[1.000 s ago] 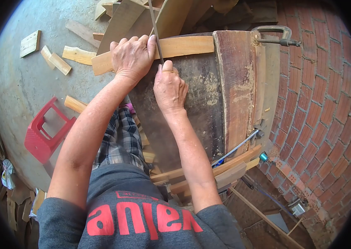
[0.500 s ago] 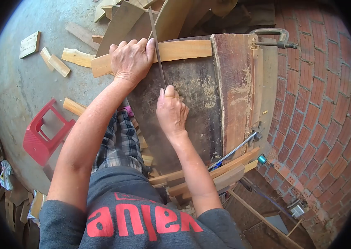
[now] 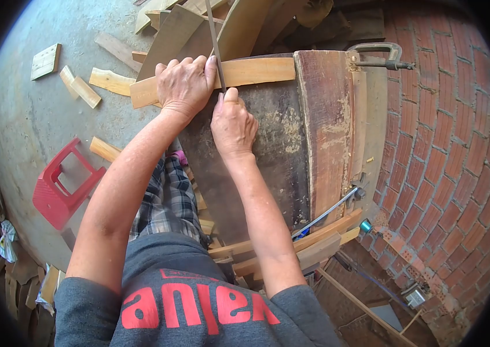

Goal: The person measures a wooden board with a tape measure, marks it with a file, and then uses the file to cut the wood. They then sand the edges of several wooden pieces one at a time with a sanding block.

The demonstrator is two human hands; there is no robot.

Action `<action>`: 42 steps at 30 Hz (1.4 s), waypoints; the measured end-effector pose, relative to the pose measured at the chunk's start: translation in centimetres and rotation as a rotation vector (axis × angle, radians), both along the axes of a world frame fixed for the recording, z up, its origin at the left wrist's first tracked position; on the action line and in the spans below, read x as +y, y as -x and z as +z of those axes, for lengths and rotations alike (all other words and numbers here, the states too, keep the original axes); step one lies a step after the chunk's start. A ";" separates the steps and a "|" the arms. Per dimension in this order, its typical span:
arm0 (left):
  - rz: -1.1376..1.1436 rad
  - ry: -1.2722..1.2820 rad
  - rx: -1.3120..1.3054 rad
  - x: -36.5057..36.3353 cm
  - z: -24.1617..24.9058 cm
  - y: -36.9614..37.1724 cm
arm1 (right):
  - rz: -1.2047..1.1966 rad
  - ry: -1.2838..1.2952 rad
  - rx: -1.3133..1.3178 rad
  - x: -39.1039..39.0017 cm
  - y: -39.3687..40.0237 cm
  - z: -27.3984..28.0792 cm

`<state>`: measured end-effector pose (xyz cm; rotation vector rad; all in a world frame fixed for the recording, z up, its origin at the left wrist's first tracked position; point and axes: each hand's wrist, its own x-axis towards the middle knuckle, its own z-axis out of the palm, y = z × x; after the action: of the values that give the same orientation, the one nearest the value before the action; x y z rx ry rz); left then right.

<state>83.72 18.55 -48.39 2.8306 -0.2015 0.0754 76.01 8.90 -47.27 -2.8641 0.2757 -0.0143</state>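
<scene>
Right hand (image 3: 234, 123) and file (image 3: 215, 40) slid forward, fingers pinching file end; left hand (image 3: 186, 85) fingers curled over board (image 3: 262, 71).

Upside down on the grey shirt (image 3: 161, 260), "value" is printed in red letters (image 3: 207, 309); the small boxed lettering (image 3: 188, 274) can hardly be read.

Stained workbench (image 3: 276, 153) bearing pale strip (image 3: 262, 71), reddish plank (image 3: 329, 127)
</scene>
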 end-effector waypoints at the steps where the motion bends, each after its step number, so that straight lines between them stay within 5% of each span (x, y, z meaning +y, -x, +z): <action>1: 0.006 -0.003 0.000 0.0 0.0 0.0 | -0.002 -0.003 -0.003 0.0 0.2 0.1; 7: 0.006 0.002 -0.001 0.0 -0.1 0.0 | 0.001 0.018 0.073 -0.6 6.2 1.2; 11: 0.003 -0.008 -0.027 0.1 -0.3 -0.1 | -0.013 0.018 0.015 0.1 0.0 0.3; 16: 0.007 0.039 -0.054 0.0 -0.4 -0.1 | -0.035 -0.037 0.107 -0.4 5.0 1.1; 23: 0.042 0.045 -0.077 -0.1 -1.0 -0.1 | -0.015 0.013 0.038 0.2 -0.5 0.4; 30: 0.037 0.029 -0.030 0.0 -0.6 0.0 | -0.109 -0.044 -0.004 -1.7 7.2 2.8; 42: 0.025 0.014 -0.097 -0.2 -0.4 0.1 | -0.003 -0.006 -0.061 -1.1 5.9 0.9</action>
<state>83.66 18.37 -48.83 2.8181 -0.1856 0.2186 70.09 7.81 -46.36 -2.8516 0.2668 -0.1015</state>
